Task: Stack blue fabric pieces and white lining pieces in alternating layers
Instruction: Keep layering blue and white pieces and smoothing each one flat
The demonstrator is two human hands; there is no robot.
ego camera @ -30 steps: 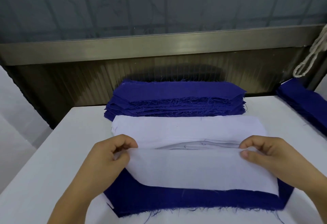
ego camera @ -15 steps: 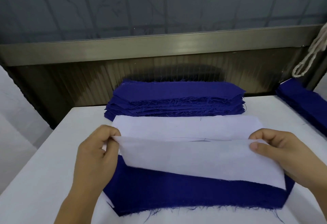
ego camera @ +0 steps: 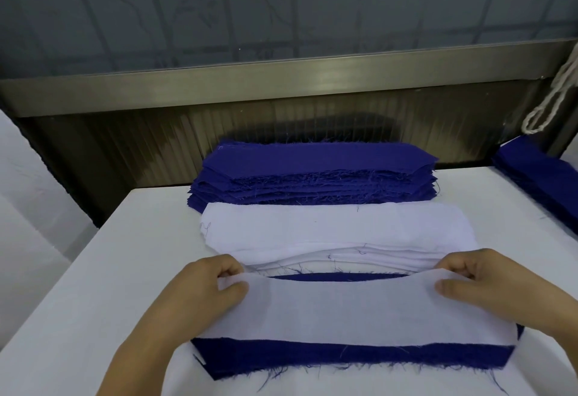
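A single white lining piece [ego camera: 341, 308] lies over a blue fabric piece [ego camera: 344, 359] at the near edge of the table. My left hand [ego camera: 203, 289] pinches its far left corner. My right hand [ego camera: 488, 283] pinches its far right corner. A strip of blue shows along the near side and a sliver beyond the lining's far edge. Behind lies a stack of white lining pieces [ego camera: 337, 226]. Farther back sits a stack of blue fabric pieces [ego camera: 316, 173].
The white table [ego camera: 103, 270] ends at the left with a drop to the floor. Another pile of blue fabric [ego camera: 544, 176] lies at the right edge. A looped white cord [ego camera: 550, 98] hangs at the upper right. A metal sill and wall run behind the stacks.
Both hands have drawn the lining piece toward me and lowered it flatter onto the blue piece, which it now covers more fully. A narrower blue strip shows at the near side.
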